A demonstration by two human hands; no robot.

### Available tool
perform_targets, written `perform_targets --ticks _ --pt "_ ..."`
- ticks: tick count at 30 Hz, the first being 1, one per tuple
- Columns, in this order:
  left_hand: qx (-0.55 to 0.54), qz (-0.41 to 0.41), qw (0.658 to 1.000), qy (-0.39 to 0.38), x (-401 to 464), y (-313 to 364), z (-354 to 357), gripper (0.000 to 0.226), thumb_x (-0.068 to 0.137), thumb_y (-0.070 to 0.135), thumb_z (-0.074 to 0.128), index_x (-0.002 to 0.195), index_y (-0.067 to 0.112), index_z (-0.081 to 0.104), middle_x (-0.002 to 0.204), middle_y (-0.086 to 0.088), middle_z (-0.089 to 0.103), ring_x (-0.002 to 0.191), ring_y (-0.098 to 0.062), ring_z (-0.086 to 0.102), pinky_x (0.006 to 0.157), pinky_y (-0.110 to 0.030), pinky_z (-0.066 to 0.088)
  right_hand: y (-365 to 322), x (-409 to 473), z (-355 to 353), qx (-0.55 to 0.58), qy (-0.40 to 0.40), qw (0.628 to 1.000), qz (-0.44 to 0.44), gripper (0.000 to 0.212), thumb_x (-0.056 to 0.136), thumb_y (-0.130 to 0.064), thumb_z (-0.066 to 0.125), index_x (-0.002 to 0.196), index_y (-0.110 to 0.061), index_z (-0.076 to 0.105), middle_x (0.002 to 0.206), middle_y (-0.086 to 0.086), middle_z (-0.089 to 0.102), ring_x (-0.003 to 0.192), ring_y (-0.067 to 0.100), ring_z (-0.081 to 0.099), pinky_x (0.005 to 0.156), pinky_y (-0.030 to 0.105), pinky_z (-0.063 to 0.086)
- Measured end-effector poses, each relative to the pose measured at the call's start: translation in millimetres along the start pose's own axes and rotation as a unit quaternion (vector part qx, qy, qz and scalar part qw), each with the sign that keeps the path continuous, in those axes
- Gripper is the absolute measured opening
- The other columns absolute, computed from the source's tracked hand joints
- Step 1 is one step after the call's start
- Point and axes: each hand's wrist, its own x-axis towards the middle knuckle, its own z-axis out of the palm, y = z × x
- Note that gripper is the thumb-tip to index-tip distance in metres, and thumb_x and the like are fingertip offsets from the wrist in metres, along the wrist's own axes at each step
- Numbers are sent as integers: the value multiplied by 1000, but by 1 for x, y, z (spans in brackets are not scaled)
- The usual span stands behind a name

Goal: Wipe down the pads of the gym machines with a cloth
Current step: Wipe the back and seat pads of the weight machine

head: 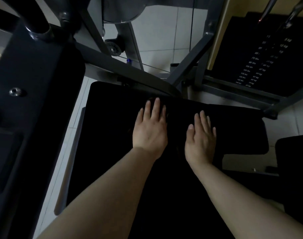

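A wide black seat pad (112,135) of a gym machine fills the middle of the view, very dark. My left hand (149,128) lies flat on it with straight fingers. A dark cloth (166,116) seems to lie under that hand, only a faint edge showing beside the fingers. My right hand (201,135) rests flat on the pad just to the right, fingers straight and together. Both forearms reach in from the bottom of the frame.
Grey steel frame bars (130,69) cross behind the pad. A black weight stack (261,61) with kg labels stands at the upper right. A dark upright pad (26,100) rises on the left. Another black pad (295,161) sits at the right edge. White floor tiles (157,31) lie beyond.
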Motion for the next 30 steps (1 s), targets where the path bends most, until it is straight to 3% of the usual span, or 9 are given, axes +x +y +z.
perform_targets --ticks 3,6,11,13,16,20,24,26,30 --pt "-27 -37 999 18 58 -9 -7 58 96 26 34 151 14 19 160 -9 11 146 -30 10 118 -40 11 16 4 -9 136 -25 990 -21 77 88 -54 9 141 -10 44 151 -9 29 144 12 20 117 31 9" --pt "-68 -60 995 34 86 -11 -14 54 92 22 43 144 14 38 153 -5 31 142 -29 22 118 -41 13 28 6 -12 169 -7 983 -65 69 93 -48 16 137 -6 48 144 -12 32 141 14 28 117 34 19" --pt "-44 -67 997 6 29 25 -5 86 89 68 19 151 10 6 159 -17 -5 145 -40 -7 111 -54 -15 33 6 -4 171 18 982 -73 76 96 -58 14 135 -4 50 143 -8 35 138 14 32 115 39 22" --pt "-22 -33 999 -11 9 35 -3 76 94 59 25 152 13 4 159 -13 -10 144 -40 -10 110 -59 -13 35 5 -4 191 25 979 -69 82 94 -64 9 137 -5 47 143 -8 35 138 13 31 115 37 22" --pt "-10 58 998 -30 -35 25 6 60 93 35 28 151 18 24 161 -7 4 145 -39 2 113 -62 -1 32 5 -4 185 33 981 -55 79 95 -62 10 139 -7 45 145 -6 34 140 16 30 117 38 20" --pt "-11 140 988 -58 -115 4 21 68 77 42 33 136 16 53 155 -10 29 141 -39 20 108 -63 11 18 5 -4 126 56 989 47 75 90 -51 9 141 -7 44 154 4 30 144 20 22 116 29 3" --pt "-61 -9 995 -80 -78 31 17 80 79 64 33 138 10 42 152 -17 31 137 -48 25 104 -70 8 15 5 -1 93 60 992 53 72 92 -46 9 137 -7 48 153 6 32 144 23 23 115 30 5" --pt "-68 -24 995 -65 -42 38 11 72 83 57 34 140 14 43 154 -16 28 138 -47 23 103 -71 8 17 6 0 87 72 992 51 70 93 -45 10 136 -7 50 152 7 35 143 23 26 115 30 7" --pt "-16 -58 998 -28 67 5 -6 57 97 32 33 151 20 21 161 -5 5 147 -34 1 112 -60 -1 17 6 1 74 77 993 41 68 93 -43 12 135 -6 51 151 7 36 142 24 28 114 30 9"
